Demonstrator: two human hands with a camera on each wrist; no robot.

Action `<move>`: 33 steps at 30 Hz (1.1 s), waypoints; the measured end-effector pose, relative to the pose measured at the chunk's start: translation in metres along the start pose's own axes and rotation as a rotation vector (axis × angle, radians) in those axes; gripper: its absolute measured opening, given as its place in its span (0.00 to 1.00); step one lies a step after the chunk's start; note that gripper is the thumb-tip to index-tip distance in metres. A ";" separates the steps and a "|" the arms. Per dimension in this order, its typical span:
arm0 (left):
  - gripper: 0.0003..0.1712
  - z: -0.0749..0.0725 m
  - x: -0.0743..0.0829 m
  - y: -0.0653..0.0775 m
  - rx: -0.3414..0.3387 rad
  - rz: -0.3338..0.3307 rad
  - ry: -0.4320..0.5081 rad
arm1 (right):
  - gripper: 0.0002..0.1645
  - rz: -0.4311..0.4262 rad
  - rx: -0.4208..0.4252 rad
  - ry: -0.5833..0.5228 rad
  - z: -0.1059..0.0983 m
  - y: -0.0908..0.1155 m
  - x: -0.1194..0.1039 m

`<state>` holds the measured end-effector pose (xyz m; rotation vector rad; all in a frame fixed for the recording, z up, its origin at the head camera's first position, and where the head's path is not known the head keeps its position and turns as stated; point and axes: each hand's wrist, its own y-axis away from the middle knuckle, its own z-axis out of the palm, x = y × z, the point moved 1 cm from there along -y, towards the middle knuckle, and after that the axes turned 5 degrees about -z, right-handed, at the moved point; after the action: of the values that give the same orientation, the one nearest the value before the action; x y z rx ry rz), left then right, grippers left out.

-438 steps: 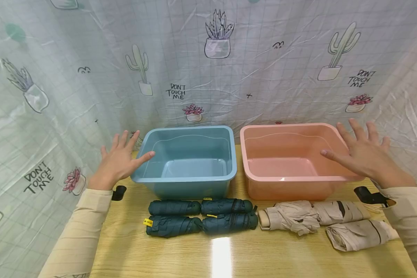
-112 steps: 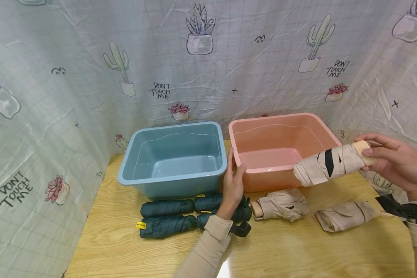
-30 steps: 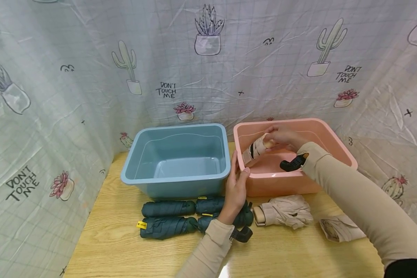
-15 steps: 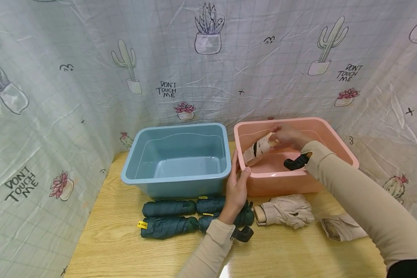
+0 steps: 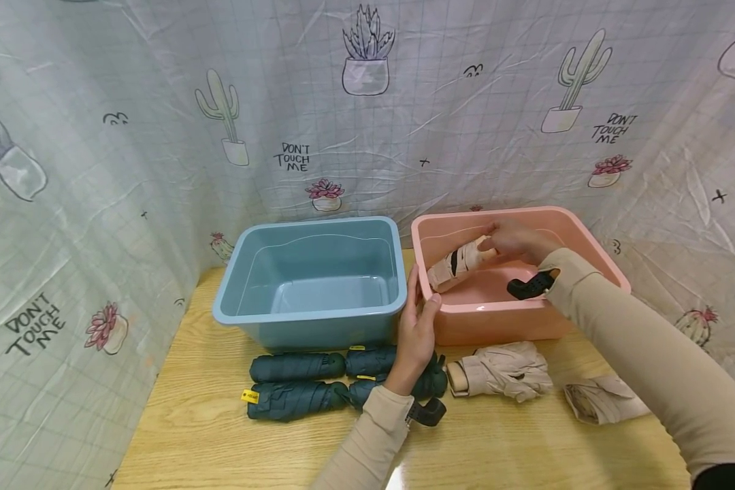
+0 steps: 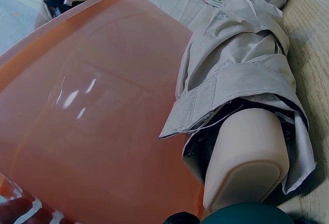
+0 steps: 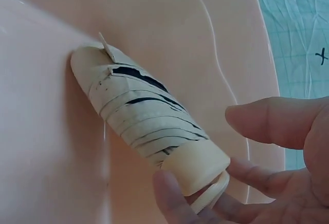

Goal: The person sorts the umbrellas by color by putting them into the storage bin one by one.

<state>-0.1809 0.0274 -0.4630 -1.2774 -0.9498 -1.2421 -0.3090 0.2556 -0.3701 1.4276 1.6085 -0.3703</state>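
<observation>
A folded beige umbrella (image 5: 456, 267) with a dark gap in its cloth lies slanted inside the pink bin (image 5: 502, 325), along its left side. At its pale handle is my right hand (image 5: 517, 241). In the right wrist view, fingers of the right hand touch the handle of that umbrella (image 7: 139, 108) from below, while the thumb stands apart from it. My left hand (image 5: 415, 340) rests against the pink bin's near left corner, fingers along the side and thumb at the front. Close below the left wrist camera, another beige umbrella (image 6: 234, 80) lies beside the bin.
Left of the pink bin stands a blue bin (image 5: 309, 318). Several folded dark green umbrellas (image 5: 297, 401) lie before it, partly behind the left arm. Another beige umbrella (image 5: 603, 400) is partly covered by the right arm. A patterned curtain (image 5: 441, 102) hangs behind.
The right hand carried a beige umbrella from over the table into the pink bin. Over the last second the umbrella has sunk lower, and the hand has shifted slightly right. The left hand has stayed.
</observation>
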 end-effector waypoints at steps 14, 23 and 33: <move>0.38 0.001 -0.001 0.001 0.001 -0.001 -0.014 | 0.31 0.016 0.010 -0.012 -0.006 0.008 0.010; 0.38 0.001 0.000 -0.001 -0.008 0.004 -0.025 | 0.42 0.001 -0.001 -0.059 -0.017 0.024 0.003; 0.38 0.000 0.001 -0.001 -0.001 -0.021 -0.041 | 0.38 -0.082 0.080 -0.055 -0.022 0.052 -0.007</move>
<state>-0.1817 0.0276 -0.4622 -1.3010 -0.9937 -1.2373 -0.2724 0.2819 -0.3361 1.4019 1.6269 -0.5223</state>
